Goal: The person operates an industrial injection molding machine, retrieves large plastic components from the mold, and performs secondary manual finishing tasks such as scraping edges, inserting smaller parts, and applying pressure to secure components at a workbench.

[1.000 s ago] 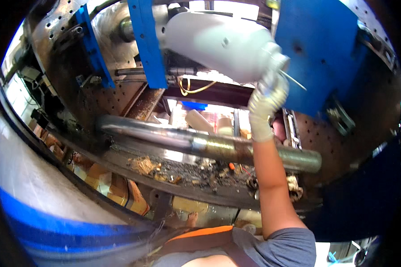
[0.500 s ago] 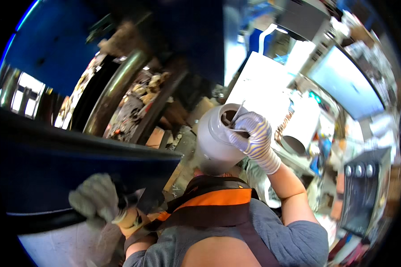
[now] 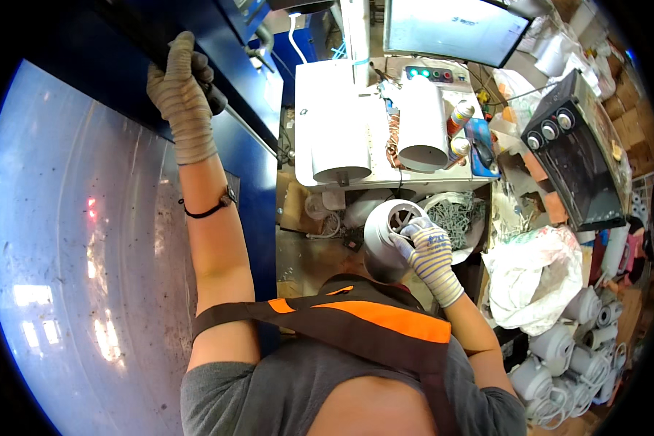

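My right hand [image 3: 427,251], in a striped knit glove, grips the rim of a grey metal housing [image 3: 385,251], rounded like a motor casing. Its open top shows ribs or spokes inside, and it is held in front of my apron. My left arm reaches far forward along a blue panel edge [image 3: 251,134]. At its end my left hand [image 3: 182,102], in a worn glove, is closed around a black handle [image 3: 214,99] on the blue door; the fingers are partly hidden. Below that arm a broad, shiny curved sheet surface [image 3: 87,240] fills the left side.
Ahead stands a white worktable [image 3: 327,94] with two white cylinders [image 3: 423,123], spray cans [image 3: 459,116] and a button box [image 3: 429,74]. A monitor [image 3: 454,33] is behind. To the right are a black oven [image 3: 581,152], a white sack [image 3: 534,272], a bin of metal parts [image 3: 454,218] and grey housings [image 3: 556,349].
The view has turned to the right. My left hand has moved from low at the left to far forward on the black handle. The grey housing stays in my right hand.
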### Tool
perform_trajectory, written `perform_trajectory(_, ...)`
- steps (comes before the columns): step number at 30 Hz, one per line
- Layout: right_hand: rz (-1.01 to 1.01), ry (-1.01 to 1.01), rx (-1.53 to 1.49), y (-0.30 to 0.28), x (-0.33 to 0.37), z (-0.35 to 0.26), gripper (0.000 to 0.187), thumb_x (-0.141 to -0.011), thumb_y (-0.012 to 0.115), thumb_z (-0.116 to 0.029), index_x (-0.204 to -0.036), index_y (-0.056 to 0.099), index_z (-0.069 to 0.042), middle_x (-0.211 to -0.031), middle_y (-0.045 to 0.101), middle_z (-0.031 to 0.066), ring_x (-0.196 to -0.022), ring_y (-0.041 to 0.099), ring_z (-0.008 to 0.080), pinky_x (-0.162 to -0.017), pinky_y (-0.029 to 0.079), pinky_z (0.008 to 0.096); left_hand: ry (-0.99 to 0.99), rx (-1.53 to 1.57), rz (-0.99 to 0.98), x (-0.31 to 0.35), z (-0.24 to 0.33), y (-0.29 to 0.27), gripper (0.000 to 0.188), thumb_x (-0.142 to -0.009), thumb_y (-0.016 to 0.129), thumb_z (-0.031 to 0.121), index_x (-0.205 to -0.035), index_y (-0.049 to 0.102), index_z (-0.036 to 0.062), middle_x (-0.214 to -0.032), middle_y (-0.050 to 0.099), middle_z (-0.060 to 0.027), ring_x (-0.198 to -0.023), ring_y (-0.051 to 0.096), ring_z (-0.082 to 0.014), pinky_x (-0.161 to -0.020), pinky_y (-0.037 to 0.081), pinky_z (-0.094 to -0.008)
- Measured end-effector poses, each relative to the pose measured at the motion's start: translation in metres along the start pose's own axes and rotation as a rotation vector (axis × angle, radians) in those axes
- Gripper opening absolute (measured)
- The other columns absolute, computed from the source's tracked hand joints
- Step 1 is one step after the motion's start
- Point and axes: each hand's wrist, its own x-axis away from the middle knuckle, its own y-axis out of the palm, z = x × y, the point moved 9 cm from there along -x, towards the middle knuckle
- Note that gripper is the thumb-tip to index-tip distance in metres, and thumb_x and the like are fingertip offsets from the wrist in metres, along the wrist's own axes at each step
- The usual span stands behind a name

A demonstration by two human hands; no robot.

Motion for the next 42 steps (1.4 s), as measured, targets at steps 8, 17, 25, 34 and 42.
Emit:
perform_trajectory(8, 0.097, 0.003, -0.065, -0.017, 0.014, 0.027, 0.025, -0.077, 0.069, -0.03, -0.075, 0.067, -0.005, -0.08, 0.065, 0.0129, -0.075, 0.062, 0.033, -0.07, 0.049, 0.0406, 0.263, -0.658, 0.214, -0.026, -0.009, -0.002, 0.043, -0.081, 0.069, 0.019, -0.111, 0.047, -0.0037, -0.079, 0.06, -0.0138, -0.065, 0.059, -0.0234, -0.059, 0.05, -0.0351)
perform_trajectory(17, 0.007, -0.133, -0.03, -0.075, 0.035, 0.026, 0.027, -0.082, 0.066, -0.034, -0.087, 0.067, -0.008, -0.099, 0.063, 0.011, -0.079, 0.062, 0.0262, -0.069, 0.051, 0.038, 0.143, -0.76, -1.485, 0.343, -0.107, 0.162, 0.081, -0.064, 0.081, 0.031, -0.129, 0.046, -0.0018, -0.134, 0.046, -0.0222, -0.127, 0.04, -0.0373, -0.109, 0.029, -0.0441)
perform_trajectory(25, 0.225, 0.453, -0.962, -0.118, 0.203, 0.297, 0.03, -0.087, 0.058, -0.016, -0.116, 0.059, -0.007, -0.099, 0.065, 0.0116, -0.094, 0.062, 0.0228, -0.077, 0.051, 0.0342, 0.208, -0.48, -2.039, 0.481, -0.11, 0.243, 0.075, -0.05, 0.083, 0.039, -0.114, 0.059, 0.0091, -0.118, 0.058, -0.0114, -0.115, 0.052, -0.0306, -0.106, 0.033, -0.0474)
perform_trajectory(34, 0.273, 1.543, 0.152, -0.108, 0.404, 0.586, 0.035, -0.085, 0.052, -0.037, -0.101, 0.064, -0.008, -0.098, 0.066, 0.0208, -0.095, 0.063, 0.0355, -0.083, 0.05, 0.0426, 0.207, -0.689, -2.244, 0.543, -0.112, 0.278, 0.068, -0.052, 0.079, 0.034, -0.114, 0.059, 0.012, -0.117, 0.057, -0.0096, -0.114, 0.052, -0.0311, -0.102, 0.035, -0.0474)
perform_trajectory(42, -0.314, 1.187, 0.492, -0.213, 0.368, 0.524, 0.036, -0.079, 0.061, -0.03, -0.106, 0.062, -0.007, -0.089, 0.067, 0.0186, -0.085, 0.064, 0.0343, -0.075, 0.051, 0.0423, 0.197, -0.47, -2.313, 0.585, -0.129, 0.305, 0.073, -0.049, 0.084, 0.039, -0.113, 0.058, 0.0149, -0.115, 0.058, -0.0058, -0.112, 0.053, -0.0267, -0.101, 0.036, -0.043)
